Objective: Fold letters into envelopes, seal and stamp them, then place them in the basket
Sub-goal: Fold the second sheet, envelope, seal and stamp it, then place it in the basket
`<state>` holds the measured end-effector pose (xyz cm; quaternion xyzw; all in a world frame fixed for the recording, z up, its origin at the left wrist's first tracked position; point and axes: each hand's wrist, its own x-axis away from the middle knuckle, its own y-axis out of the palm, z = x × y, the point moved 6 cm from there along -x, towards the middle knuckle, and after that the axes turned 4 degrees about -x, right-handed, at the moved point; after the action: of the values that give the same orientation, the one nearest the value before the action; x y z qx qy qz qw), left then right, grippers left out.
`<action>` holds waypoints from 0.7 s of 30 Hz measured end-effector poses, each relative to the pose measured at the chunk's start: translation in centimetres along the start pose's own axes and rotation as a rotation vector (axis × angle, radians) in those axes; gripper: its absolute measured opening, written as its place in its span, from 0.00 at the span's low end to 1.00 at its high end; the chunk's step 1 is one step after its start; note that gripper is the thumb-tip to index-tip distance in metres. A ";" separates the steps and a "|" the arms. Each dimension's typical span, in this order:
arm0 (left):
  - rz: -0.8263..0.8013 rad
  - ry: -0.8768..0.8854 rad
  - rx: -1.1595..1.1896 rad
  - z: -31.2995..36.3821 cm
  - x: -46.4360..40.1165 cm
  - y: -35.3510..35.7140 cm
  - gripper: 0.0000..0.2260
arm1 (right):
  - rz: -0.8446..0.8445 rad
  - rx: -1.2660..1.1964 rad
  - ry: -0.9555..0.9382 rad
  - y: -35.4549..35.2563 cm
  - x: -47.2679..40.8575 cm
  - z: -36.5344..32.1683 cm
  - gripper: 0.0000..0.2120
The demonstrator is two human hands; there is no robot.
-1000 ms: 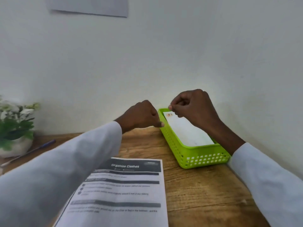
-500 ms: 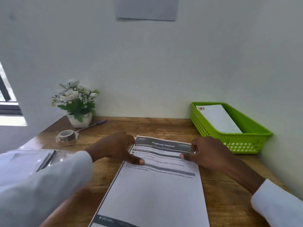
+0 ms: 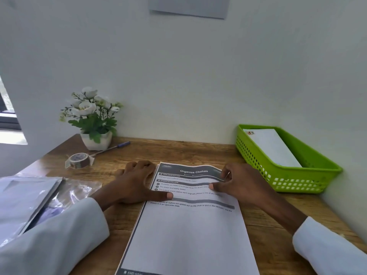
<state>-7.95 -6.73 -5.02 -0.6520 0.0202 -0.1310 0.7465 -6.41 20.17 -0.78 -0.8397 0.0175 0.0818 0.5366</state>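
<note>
right hand (image 3: pixel 241 184) pinches the letter (image 3: pixel 190 225) top corner, left hand (image 3: pixel 137 185) flat, thumb pinning; several sheets may lift, fold skews.

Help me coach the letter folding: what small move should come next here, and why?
Probably lift the top edge toward the person to start the first fold. The right hand already pinches the curled top right corner of the printed letter, while the left hand presses its left edge flat against the wooden desk.

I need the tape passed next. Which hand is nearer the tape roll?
Left. The left hand lies just right of the tape roll; the right hand is farther off, across the letter.
</note>
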 end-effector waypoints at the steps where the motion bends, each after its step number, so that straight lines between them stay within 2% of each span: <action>1: 0.007 -0.009 0.009 -0.3 -0.2 0.0 0.66 | 0.001 -0.004 -0.004 0.1 -0.4 -0.2 0.20; 6: 0.029 -0.043 0.054 -1.8 -1.0 -0.1 0.65 | 0.019 -0.039 -0.063 1.1 -2.4 -1.2 0.19; 9: 0.034 -0.052 0.078 -2.1 -1.2 -0.2 0.58 | 0.030 -0.045 -0.110 1.5 -3.1 -1.5 0.19; 13: 0.042 -0.051 0.138 -2.4 -1.4 -0.3 0.55 | 0.068 -0.165 -0.130 2.3 -3.0 -0.1 0.18; 15: 0.061 -0.061 0.206 -2.7 -1.4 -0.3 0.50 | 0.111 -0.224 -0.164 2.9 -2.6 0.5 0.15; 18: 0.097 -0.080 0.300 -2.5 -1.2 -0.5 0.35 | 0.142 -0.283 -0.202 3.5 -2.5 0.8 0.12; 21: 0.137 -0.092 0.386 -2.7 -1.4 -0.5 0.30 | 0.138 -0.289 -0.225 3.7 -2.6 0.6 0.11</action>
<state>-9.88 -9.10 -5.15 -0.4993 0.0048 -0.0515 0.8649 -9.51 19.00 -3.95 -0.8904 0.0030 0.2135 0.4021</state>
